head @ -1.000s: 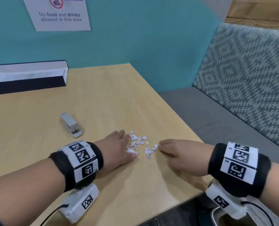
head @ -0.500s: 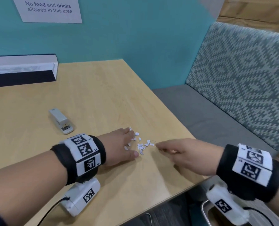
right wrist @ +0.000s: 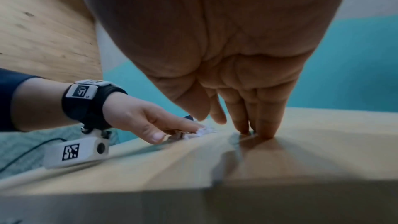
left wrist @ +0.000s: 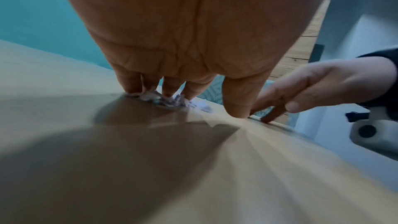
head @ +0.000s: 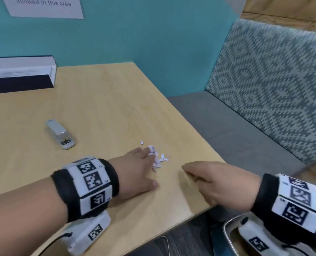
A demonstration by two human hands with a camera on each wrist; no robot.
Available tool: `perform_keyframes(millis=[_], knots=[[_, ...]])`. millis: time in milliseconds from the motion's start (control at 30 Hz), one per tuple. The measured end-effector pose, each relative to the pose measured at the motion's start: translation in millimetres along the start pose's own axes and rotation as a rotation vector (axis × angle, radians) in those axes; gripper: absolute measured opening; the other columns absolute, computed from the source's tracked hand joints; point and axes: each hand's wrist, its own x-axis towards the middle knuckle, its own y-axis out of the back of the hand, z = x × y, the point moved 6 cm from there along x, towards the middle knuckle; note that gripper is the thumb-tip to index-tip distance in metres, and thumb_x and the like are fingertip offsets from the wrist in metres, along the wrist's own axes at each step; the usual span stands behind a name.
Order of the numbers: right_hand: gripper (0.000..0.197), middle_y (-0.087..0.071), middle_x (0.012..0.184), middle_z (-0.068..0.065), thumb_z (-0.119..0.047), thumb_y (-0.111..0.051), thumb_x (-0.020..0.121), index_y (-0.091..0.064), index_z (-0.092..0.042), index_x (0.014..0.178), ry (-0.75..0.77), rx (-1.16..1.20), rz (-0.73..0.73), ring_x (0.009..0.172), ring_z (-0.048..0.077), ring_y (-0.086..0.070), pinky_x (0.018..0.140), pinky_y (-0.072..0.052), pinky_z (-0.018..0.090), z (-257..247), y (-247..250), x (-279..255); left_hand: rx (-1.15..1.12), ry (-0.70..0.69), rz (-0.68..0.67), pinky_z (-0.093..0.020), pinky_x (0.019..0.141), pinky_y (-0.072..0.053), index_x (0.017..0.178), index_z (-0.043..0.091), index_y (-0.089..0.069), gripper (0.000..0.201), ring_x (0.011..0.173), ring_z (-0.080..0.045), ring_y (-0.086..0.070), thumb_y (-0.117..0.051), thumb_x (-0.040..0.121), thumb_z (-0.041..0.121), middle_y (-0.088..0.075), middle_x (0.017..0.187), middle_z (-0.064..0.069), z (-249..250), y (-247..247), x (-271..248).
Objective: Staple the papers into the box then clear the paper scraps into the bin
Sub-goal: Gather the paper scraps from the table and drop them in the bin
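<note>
1. Head view, lower centre: left hand [head: 135, 170] lies flat on the table [head: 102, 108], fingers straight, tips pressing the paper scraps [head: 158, 157]; nothing is gripped.
2. Lower right: right hand [head: 216, 183], fingers extended, fingertips on the table near its edge, just beside the scraps, holding nothing.
3. Left of centre: stapler [head: 60, 134], well apart from both hands.
4. Upper left: box [head: 20, 74] against the wall.
5. Bottom right: bin [head: 229, 235] rim below the table edge.

Blk wristbands [head: 85, 187], b/w tag markers.
</note>
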Motion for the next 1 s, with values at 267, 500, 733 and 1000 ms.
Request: perform_keyframes(millis=[267, 500, 733, 1000], knots=[[0.011, -0.054, 0.090, 0.005, -0.015, -0.034, 0.086, -0.045, -0.013, 0.084, 0.002, -0.258, -0.019, 0.084, 0.030, -0.054, 0.079, -0.049, 0.046, 0.2, -1.8, 36.4, 0.011, 0.124, 0.061, -0.039, 0.113, -0.030, 0.142, 0.016, -0.028, 0.069, 0.143, -0.023, -0.025, -0.046, 0.089, 0.056, -0.025, 0.152, -0.004, -27.9, 5.5, -4.0], [0.021, -0.057, 0.106, 0.004, -0.009, -0.038, 0.086, -0.055, -0.013, 0.096, 0.105, -0.277, 0.047, 0.093, 0.031, -0.059, 0.082, -0.051, 0.046, -29.1, 11.8, 92.8, -0.049, 0.135, 0.074, -0.036, 0.090, -0.043, 0.096, 0.016, -0.044, 0.031, 0.100, -0.022, -0.052, -0.049, 0.091, 0.046, -0.048, 0.117, -0.003, -22.5, 17.0, 8.9], [0.022, -0.059, 0.111, 0.001, -0.012, -0.038, 0.091, -0.059, -0.017, 0.095, 0.215, -0.406, -0.019, 0.099, 0.030, -0.058, 0.088, -0.049, 0.045, -18.6, -4.6, 88.6, 0.002, 0.002, 0.047, -0.031, 0.098, -0.034, 0.118, 0.004, -0.054, 0.031, 0.122, -0.027, -0.046, -0.043, 0.097, 0.023, -0.049, 0.128, -0.011, -7.2, 15.0, 28.0], [0.039, -0.055, 0.125, -0.003, -0.024, -0.048, 0.094, -0.053, -0.022, 0.133, 0.026, -0.173, 0.051, 0.110, 0.017, -0.057, 0.094, -0.044, 0.031, 3.1, 26.7, 49.7, -0.095, 0.049, 0.200, -0.022, 0.103, -0.031, 0.132, 0.014, -0.047, 0.044, 0.134, -0.005, -0.036, -0.048, 0.095, 0.039, -0.034, 0.151, 0.007, -39.3, 24.4, -36.9]])
